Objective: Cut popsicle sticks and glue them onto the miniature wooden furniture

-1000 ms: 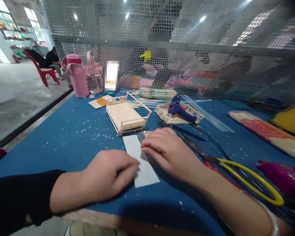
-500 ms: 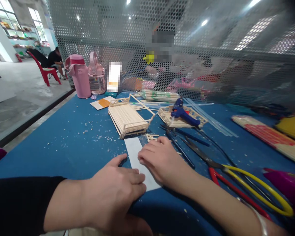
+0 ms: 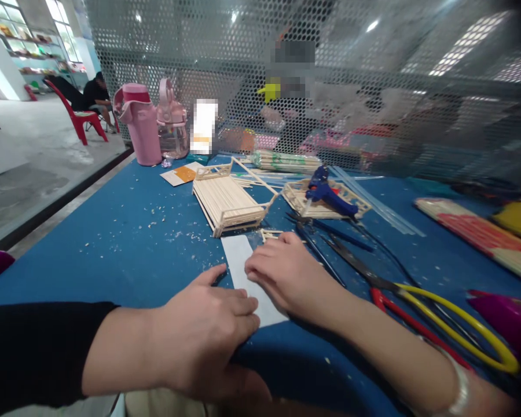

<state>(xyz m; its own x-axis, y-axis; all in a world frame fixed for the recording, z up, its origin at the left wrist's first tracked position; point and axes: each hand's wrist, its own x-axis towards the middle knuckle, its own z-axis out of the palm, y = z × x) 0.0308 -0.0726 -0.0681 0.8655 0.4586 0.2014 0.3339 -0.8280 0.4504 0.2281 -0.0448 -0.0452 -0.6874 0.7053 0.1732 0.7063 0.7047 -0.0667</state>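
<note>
A strip of white paper (image 3: 242,255) lies on the blue table between my two hands. My left hand (image 3: 208,324) rests palm down at its left edge, fingers stretched out over the paper and thumb apart. Across from it, my right hand (image 3: 286,272) has its fingers bent and pressed together, fingertips down on the paper; whatever is under them is hidden. Just beyond the paper stands a small bed-like frame of thin wooden sticks (image 3: 230,200). A few short joined sticks (image 3: 271,234) lie partly behind my right hand.
A blue glue gun (image 3: 330,197) rests on a second stick frame (image 3: 293,197). Pliers (image 3: 316,243) and large scissors (image 3: 364,272) lie right of my right hand. Pink bottles (image 3: 145,130), a bright phone (image 3: 203,124) and packed sticks (image 3: 286,161) stand or lie before a perforated metal screen (image 3: 178,35).
The view has shifted slightly, so the scene sits a little higher in the picture. Both hands stay on the paper in nearly the same pose.
</note>
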